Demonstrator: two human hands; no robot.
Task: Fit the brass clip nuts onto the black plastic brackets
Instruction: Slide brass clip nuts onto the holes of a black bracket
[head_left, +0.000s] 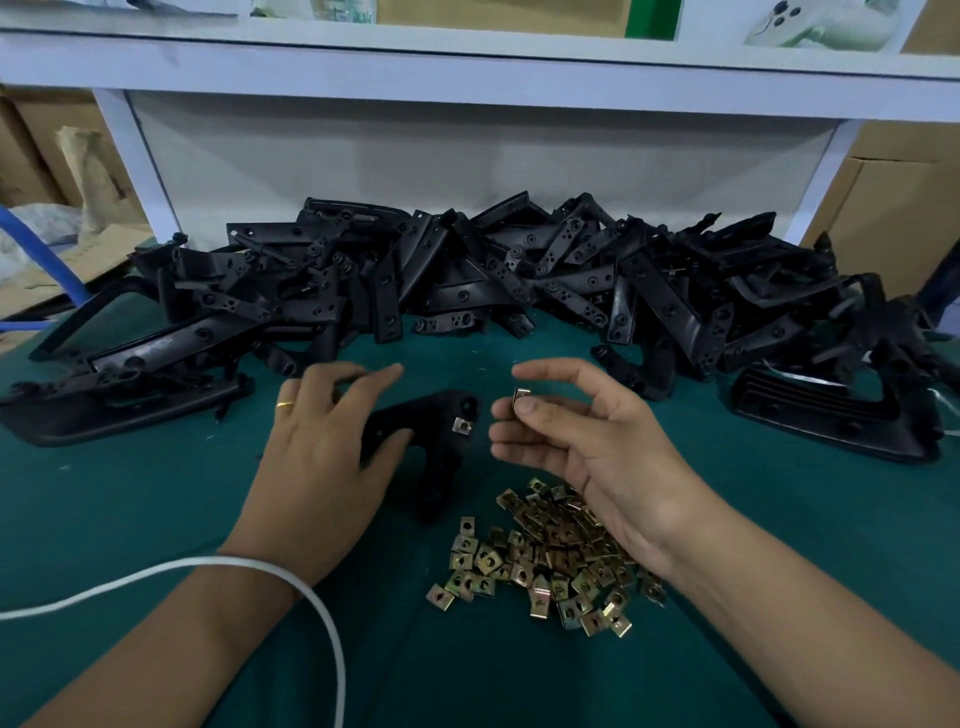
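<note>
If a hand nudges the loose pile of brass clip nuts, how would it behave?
The pile of clip nuts would probably scatter, since its pieces lie separate. They look small, flat and square, so sliding on the green mat seems likelier than rolling.

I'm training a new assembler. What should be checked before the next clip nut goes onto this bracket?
1. Bracket steadied by left hand: ok.
2. Clip nut pinched in right hand: ok.
3. First nut already on the bracket: ok; fully seated: cannot tell.
4. Held nut's open side facing the bracket: cannot tell.
5. Nut pile close by on the green mat: ok.
</note>
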